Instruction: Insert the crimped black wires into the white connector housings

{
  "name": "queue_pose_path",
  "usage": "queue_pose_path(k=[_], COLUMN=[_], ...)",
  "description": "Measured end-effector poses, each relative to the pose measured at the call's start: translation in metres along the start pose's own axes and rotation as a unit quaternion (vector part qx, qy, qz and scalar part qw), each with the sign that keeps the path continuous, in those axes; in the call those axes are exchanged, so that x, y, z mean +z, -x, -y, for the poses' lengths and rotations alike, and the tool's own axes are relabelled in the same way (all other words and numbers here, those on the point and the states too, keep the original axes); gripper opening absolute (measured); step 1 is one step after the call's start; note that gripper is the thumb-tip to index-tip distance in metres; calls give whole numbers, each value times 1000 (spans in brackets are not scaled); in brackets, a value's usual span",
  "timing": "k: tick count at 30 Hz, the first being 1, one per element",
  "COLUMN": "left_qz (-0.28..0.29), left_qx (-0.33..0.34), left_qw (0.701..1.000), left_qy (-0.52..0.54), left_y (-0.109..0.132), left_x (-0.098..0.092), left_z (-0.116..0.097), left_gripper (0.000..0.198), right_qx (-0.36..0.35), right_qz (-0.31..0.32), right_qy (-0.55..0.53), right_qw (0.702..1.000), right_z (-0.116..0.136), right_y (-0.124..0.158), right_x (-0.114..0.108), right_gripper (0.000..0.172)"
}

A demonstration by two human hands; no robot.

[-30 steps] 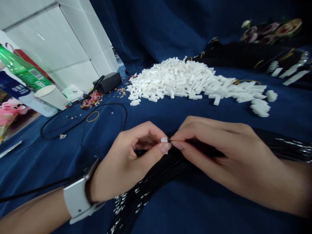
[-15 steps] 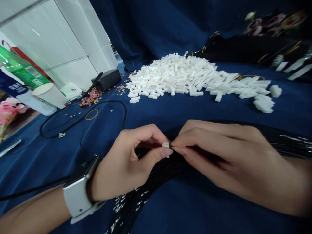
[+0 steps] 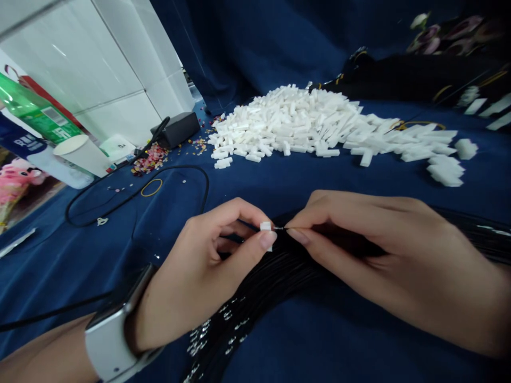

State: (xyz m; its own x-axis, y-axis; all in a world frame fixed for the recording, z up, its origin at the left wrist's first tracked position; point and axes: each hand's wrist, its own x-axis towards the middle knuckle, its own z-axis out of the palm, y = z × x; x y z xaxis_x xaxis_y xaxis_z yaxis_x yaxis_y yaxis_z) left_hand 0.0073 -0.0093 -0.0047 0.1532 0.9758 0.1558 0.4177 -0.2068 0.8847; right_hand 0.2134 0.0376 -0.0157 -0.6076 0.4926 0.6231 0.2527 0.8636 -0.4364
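My left hand (image 3: 217, 255) pinches a small white plastic connector housing (image 3: 266, 227) between thumb and forefinger. Just to its right, my right hand (image 3: 371, 250) grips a thin black wire between thumb and fingertip. The wire's metal terminal (image 3: 279, 228) shows in the narrow gap between the two hands, its tip at the side of the housing. Whether it has entered the housing I cannot tell. Beneath both hands runs a thick bundle of black wires (image 3: 279, 276), with shiny metal terminals at its near end. Most of the held wire is hidden behind my right fingers.
Beyond the hands lies a large heap of white housings (image 3: 291, 122). A black power adapter (image 3: 175, 130), its cable, a yellow rubber band (image 3: 151, 187) and scattered coloured beads (image 3: 150, 159) are at the left. A paper cup (image 3: 82, 154) and a green bottle (image 3: 38, 114) stand farther left.
My hands have drawn slightly apart, and the metal terminal between them is now visible. The left hand with the housing has shifted a little left and up.
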Motion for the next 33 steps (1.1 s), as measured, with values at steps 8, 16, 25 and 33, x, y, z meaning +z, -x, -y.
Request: queue_pose_path(k=[8,16,25,33], left_qz=[18,23,43,26], left_qx=[-13,-39,-48,3], left_qw=[999,998,996,1000], left_qy=[29,43,62,1], left_y=[-3,-3,-4,2], left_x=[0,-1,-1,2], left_z=[1,-1,0,-4], left_gripper=[11,6,6,16], right_qx=[2,1,-15,-42], right_qz=[-6,6,33,36], right_qy=[7,6,22,66], right_qw=[1000,1000,999,996], right_z=[-2,-2,-3,0], right_y=[-3,2,2,7], right_x=[2,0,5,3], right_gripper=[10,12,19,25])
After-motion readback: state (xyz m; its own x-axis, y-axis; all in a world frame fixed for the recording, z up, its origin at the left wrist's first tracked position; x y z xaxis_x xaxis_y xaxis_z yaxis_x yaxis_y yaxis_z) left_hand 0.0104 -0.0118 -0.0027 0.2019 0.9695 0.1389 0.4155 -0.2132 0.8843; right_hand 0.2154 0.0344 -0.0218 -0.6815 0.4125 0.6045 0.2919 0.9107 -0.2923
